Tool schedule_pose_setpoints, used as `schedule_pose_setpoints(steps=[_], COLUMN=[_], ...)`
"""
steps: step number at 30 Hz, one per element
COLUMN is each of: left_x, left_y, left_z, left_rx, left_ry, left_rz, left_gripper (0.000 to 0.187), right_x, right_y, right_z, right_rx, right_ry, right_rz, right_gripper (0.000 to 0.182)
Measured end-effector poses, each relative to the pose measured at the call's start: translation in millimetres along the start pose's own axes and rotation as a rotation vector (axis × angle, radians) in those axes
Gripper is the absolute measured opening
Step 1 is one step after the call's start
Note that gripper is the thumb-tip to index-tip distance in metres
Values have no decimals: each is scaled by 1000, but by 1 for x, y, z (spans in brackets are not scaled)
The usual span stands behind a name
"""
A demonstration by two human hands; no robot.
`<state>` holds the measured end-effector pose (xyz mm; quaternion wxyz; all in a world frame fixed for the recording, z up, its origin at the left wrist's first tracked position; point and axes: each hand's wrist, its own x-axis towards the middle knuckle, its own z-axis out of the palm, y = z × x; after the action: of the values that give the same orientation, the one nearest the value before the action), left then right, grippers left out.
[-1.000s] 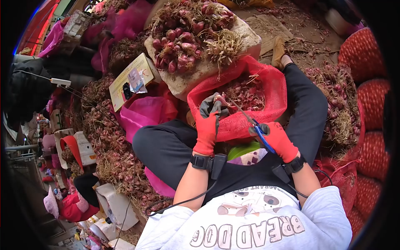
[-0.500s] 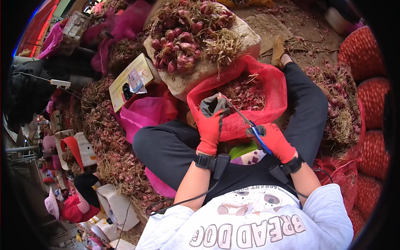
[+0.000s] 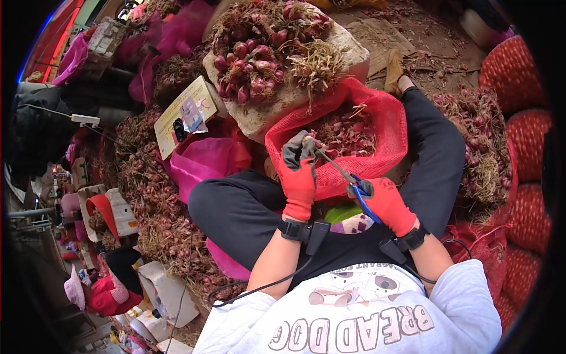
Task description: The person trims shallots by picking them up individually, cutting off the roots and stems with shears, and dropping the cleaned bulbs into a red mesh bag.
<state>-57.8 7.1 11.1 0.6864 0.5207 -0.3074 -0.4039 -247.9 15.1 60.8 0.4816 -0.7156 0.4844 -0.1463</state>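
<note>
My left hand [image 3: 299, 168], in a red and grey glove, has its fingers pinched on a small shallot [image 3: 316, 142], mostly hidden by the fingertips. My right hand [image 3: 380, 200], gloved alike, is wrapped around the blue handles of the scissors [image 3: 365, 203]. Their blades point up and left and reach to the shallot at my left fingertips. Both hands are over the near rim of a red mesh bag [image 3: 392, 133], between my legs. Inside it lie reddish shallot pieces and skins [image 3: 348, 133].
Bunched shallots [image 3: 253, 68] rest on a pale block [image 3: 354, 53] ahead. More shallots [image 3: 141, 171] are heaped at left and another pile [image 3: 477, 135] at right. Filled red mesh sacks [image 3: 510, 76] line the right side. Another person [image 3: 112, 289] is at lower left.
My left hand has shifted slightly, its fingers turning over the shallot. The scissors have tilted a little, with the blade tips still at my left fingers.
</note>
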Motion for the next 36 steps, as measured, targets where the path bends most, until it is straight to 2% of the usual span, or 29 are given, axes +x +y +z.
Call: schedule_pose_setpoints(steps=[4,7,10,13,16,19,22,25,28,31,36], left_x=[-2,-4,-3,0,3,7,6,6,10,9,11], left_y=[5,2,0,-4,-2,-6,-3,8,-3,1,-5], left_z=[5,1,-3,-10,-13,-9,-7,3,1,6,7], left_rx=[-49,129,140,105,-169,-195,48,-34,49,45,28], left_ry=[-15,-43,-69,-94,-160,-116,-71,-87,-43,-31,-21], left_rz=[40,131,112,85,-133,-184,-9,-131,-88,-146,-123], left_gripper=[24,36,36,23,31,29,21,30,30,30,28], right_x=[2,3,7,6,4,4,5,5,5,6,6], right_y=[-1,6,14,12,3,0,9,12,22,24,8], right_z=[3,6,5,-4,-10,-6,2,5,11,15,13], right_rx=[65,2,-34,51,167,116,-103,-209,-281,-263,-388], right_ry=[6,8,16,-20,-111,-40,46,144,221,233,247], right_rz=[59,36,41,48,131,53,27,-17,-99,-81,-53], right_gripper=[29,29,28,27,27,30,32,34,34,34,33])
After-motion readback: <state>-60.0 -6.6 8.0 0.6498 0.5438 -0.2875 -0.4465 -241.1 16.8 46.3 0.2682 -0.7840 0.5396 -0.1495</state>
